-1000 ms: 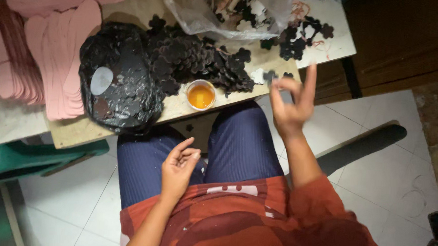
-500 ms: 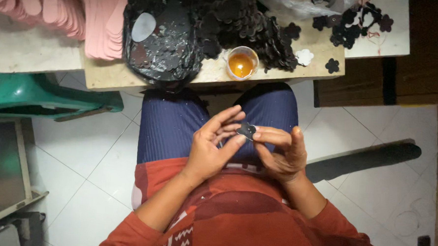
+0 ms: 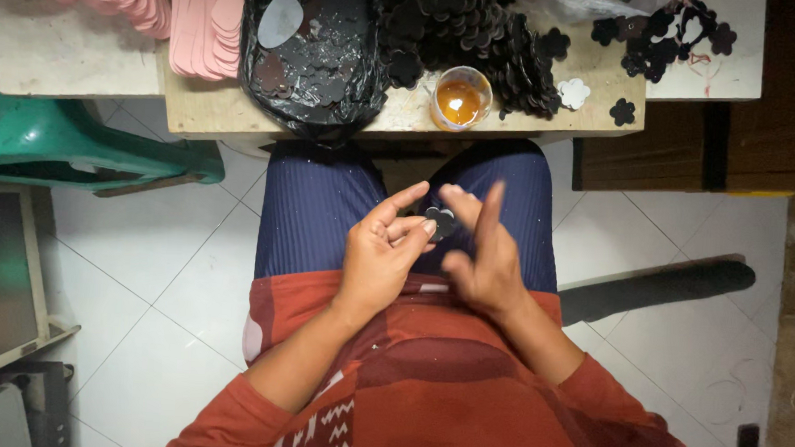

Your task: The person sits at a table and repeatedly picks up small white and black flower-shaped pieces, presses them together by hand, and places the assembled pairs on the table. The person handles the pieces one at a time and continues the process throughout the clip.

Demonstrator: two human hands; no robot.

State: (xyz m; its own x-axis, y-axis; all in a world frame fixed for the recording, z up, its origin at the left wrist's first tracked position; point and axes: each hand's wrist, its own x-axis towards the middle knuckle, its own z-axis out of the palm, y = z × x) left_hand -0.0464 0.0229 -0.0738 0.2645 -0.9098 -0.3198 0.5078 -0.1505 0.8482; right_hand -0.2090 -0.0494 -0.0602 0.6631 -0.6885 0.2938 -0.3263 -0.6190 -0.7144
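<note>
Over my lap, my left hand (image 3: 380, 254) pinches a small black flower-shaped cutout (image 3: 439, 224) between its fingertips. My right hand (image 3: 485, 254) is beside it, fingers spread and blurred, fingertips close to the cutout; whether it touches the piece I cannot tell. On the wooden table (image 3: 206, 108) ahead lies a heap of the same black flower cutouts (image 3: 460, 30), partly spilling from a black plastic bag (image 3: 306, 59). A small cup of orange liquid (image 3: 460, 98) stands at the table's near edge.
Stacks of pink sole-shaped pieces (image 3: 201, 18) lie at the table's left. A white flower cutout (image 3: 574, 93) and a loose black one (image 3: 623, 111) sit near the right edge. A green plastic chair (image 3: 79, 147) stands left; white tiled floor surrounds me.
A second ago my right hand was raised by the table edge; it came down to my lap and met the left hand on the cutout. Now its fingers have spread.
</note>
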